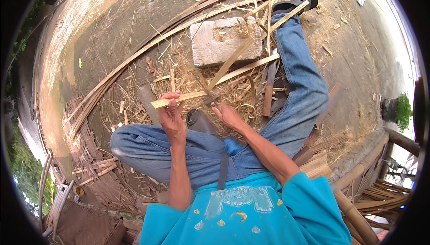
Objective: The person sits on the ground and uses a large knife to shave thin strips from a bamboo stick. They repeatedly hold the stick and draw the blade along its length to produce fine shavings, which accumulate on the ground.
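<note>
My left hand pinches the near end of a pale bamboo strip between thumb and fingers. In my right hand is a knife, its handle mostly hidden in my fist. The thin dark blade crosses the strip. Beyond the blade the strip parts into two lengths: one slants up past the stone block, the other runs lower toward my right leg. Wood shavings lie thick on the ground below both hands.
Beside my bent right leg lies a long blade with a wooden handle. Long bamboo strips curve across the ground on the left. Broken woven matting is at lower left, and a bamboo pole frame at lower right.
</note>
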Action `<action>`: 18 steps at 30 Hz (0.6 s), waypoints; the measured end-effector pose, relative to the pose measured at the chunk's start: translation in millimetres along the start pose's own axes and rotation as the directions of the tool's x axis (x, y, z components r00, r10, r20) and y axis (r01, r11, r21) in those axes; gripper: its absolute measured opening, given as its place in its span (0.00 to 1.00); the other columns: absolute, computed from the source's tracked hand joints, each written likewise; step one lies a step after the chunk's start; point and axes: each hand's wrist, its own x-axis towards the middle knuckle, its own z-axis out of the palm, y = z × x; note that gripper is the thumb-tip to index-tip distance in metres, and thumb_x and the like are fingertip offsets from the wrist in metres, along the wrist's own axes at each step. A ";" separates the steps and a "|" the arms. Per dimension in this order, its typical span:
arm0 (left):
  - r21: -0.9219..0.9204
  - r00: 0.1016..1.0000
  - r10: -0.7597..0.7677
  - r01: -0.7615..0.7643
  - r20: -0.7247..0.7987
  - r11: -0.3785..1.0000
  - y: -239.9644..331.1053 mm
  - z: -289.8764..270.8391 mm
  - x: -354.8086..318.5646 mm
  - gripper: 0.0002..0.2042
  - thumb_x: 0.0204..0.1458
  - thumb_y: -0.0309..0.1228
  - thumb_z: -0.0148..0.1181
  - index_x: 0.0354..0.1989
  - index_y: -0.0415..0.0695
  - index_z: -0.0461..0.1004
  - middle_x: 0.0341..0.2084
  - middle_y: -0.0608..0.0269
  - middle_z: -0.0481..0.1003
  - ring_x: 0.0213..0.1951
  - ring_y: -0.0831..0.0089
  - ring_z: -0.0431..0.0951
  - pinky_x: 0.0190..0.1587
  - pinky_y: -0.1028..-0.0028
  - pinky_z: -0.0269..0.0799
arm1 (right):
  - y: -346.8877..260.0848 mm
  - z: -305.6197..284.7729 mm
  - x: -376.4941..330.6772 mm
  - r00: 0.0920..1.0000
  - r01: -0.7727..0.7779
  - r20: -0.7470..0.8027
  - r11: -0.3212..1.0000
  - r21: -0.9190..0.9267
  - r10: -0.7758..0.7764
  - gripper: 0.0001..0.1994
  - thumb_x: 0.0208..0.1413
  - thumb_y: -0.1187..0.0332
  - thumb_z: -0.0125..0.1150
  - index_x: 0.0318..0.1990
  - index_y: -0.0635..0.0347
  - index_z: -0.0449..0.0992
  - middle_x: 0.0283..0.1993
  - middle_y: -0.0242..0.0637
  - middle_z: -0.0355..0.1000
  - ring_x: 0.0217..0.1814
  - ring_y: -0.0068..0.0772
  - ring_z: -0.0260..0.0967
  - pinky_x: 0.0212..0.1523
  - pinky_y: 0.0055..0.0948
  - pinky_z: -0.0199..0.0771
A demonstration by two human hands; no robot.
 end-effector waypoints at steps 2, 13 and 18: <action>0.003 1.000 0.008 -0.008 0.001 1.000 3.8 -2.1 1.5 0.13 0.71 0.40 0.52 0.50 0.42 0.70 0.47 0.64 0.73 0.57 0.68 0.76 0.55 0.67 0.82 | -21.4 -11.3 -5.6 0.959 -0.238 0.253 0.838 0.490 0.125 0.25 0.71 0.48 0.52 0.40 0.67 0.67 0.25 0.55 0.71 0.24 0.46 0.68 0.30 0.49 0.71; -0.023 1.000 -0.012 0.012 0.009 1.000 0.9 0.4 4.7 0.13 0.71 0.41 0.51 0.49 0.43 0.70 0.48 0.63 0.73 0.56 0.68 0.77 0.56 0.65 0.80 | 6.7 3.2 -10.5 0.985 0.057 -0.153 0.984 -0.168 -0.083 0.27 0.71 0.46 0.52 0.45 0.71 0.65 0.29 0.63 0.75 0.35 0.68 0.77 0.36 0.58 0.75; 0.054 1.000 0.005 -0.004 -0.017 0.999 8.4 -4.8 10.9 0.16 0.74 0.41 0.44 0.54 0.41 0.70 0.48 0.58 0.76 0.56 0.66 0.78 0.57 0.63 0.82 | 4.4 -4.3 -10.4 0.998 -0.030 -0.053 0.991 -0.132 0.023 0.26 0.69 0.46 0.52 0.49 0.68 0.69 0.41 0.63 0.78 0.47 0.69 0.77 0.48 0.61 0.74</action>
